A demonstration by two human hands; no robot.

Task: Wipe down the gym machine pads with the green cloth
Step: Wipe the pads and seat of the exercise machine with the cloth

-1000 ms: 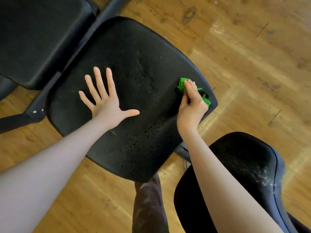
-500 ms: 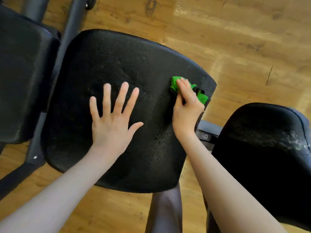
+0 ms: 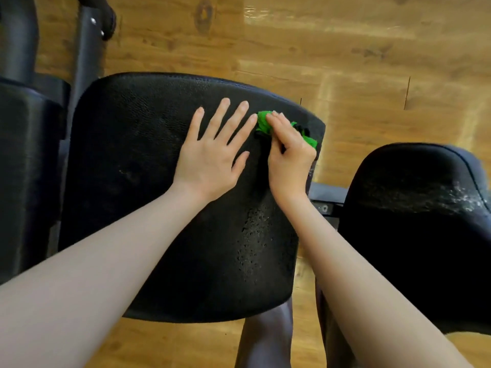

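My left hand (image 3: pixel 210 155) lay flat on the wide black textured vinyl pad (image 3: pixel 138 160), fingers straight and spread, palm down, tips pointing toward 12 to 1 o'clock. My right hand (image 3: pixel 288 155) sat just beside it at 3 o'clock, fingers curled around the bunched bright green cloth (image 3: pixel 263 123) and pressing it to the pad. Cloth position: upper right part of the pad, about 2 o'clock from the pad's centre, close to the right edge. A bit of green also showed past my knuckles on the far side. The left index fingertip reached nearly to the cloth; whether it touched, I could not tell.

Pad surface: speckled droplets or pitting in a patch at 6 o'clock from my right wrist.

A second black cushioned pad (image 3: pixel 414 235) stood at 3 to 4 o'clock, apart from the first, with a whitish scuffed streak across its upper right. A dark metal bracket (image 3: pixel 325 200) joined the gap between them. At 9 o'clock, a third black padded block (image 3: pixel 26 168) and a dark steel frame tube (image 3: pixel 89 49) running up to 11 o'clock. Glossy wood-plank floor (image 3: pixel 345 62) beneath everything. My dark trouser leg (image 3: pixel 265 338) showed at 6 o'clock.
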